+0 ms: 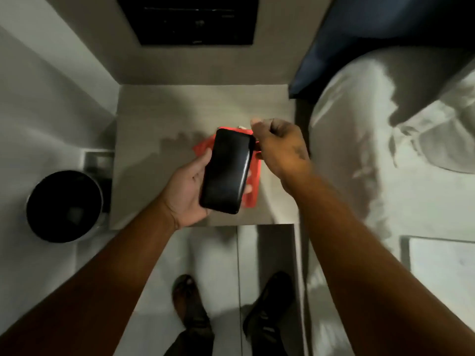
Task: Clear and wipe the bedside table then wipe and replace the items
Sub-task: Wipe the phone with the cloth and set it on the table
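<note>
Above the bare counter (159, 119), the left hand (187, 186) grips a phone (226, 170) while the right hand (280, 147) pinches a red cloth (253, 181) behind it, so item-wiping seems underway, replacing left.

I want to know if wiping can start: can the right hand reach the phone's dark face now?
Probably yes. The right hand, closed on the red cloth, sits beside the phone, whose face is uncovered in the left hand. Nothing lies between them.
</note>
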{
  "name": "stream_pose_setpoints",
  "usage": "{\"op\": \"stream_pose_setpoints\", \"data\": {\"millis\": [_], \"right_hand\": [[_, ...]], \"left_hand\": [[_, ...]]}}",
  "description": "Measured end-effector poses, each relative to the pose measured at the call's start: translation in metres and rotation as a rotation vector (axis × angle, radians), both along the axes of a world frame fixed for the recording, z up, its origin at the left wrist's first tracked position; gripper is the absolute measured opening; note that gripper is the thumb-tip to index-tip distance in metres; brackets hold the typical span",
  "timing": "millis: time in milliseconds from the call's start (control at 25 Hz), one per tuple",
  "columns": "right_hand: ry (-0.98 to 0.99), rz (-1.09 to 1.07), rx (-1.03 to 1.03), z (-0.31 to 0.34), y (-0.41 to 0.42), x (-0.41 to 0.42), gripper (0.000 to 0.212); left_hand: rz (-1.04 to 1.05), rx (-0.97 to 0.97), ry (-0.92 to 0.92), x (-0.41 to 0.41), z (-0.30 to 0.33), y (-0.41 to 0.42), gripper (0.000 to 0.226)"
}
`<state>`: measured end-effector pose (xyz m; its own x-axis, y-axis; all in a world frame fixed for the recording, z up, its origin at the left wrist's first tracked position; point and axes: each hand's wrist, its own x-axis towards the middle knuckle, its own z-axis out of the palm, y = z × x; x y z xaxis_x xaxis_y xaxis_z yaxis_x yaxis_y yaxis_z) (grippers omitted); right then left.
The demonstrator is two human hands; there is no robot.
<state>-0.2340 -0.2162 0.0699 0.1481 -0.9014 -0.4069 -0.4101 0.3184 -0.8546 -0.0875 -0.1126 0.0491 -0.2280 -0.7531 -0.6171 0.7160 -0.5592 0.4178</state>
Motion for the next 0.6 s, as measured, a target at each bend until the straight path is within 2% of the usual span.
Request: {"op": "stream_pose_setpoints", "data": {"millis": [80, 200, 280, 360, 440, 520, 600], "right_hand": [[0.279, 0.127, -0.172, -0.044, -0.001, 0.031, 0.021], [0.837, 0.468, -0.248, -0.107, 0.016, 0.056, 0.063], [0.968, 0.487, -0.326, -0.131, 0.032, 0.056, 0.069], [0.896, 0.435, -0.394, -0.141, 0.043, 0.047, 0.057], [0.689, 0.361, -0.362, -0.139, 0.056, 0.032, 0.046], [0.392, 0.298, -0.3, -0.126, 0.079, 0.024, 0.045], [0.234, 0.382, -0.314, -0.107, 0.114, 0.033, 0.05]], "left_hand": [[0.066, 0.088, -0.047, 0.033, -0.028, 0.023, 0.056], [0.175, 0.131, -0.034, 0.065, -0.064, 0.038, 0.061], [0.193, 0.142, 0.0, 0.073, -0.075, 0.038, 0.066], [0.216, 0.166, 0.03, 0.073, -0.081, 0.032, 0.07], [0.272, 0.209, 0.003, 0.069, -0.085, 0.023, 0.07], [0.302, 0.229, -0.01, 0.059, -0.083, 0.013, 0.067], [0.266, 0.242, -0.047, 0.048, -0.084, 0.01, 0.059]]}}
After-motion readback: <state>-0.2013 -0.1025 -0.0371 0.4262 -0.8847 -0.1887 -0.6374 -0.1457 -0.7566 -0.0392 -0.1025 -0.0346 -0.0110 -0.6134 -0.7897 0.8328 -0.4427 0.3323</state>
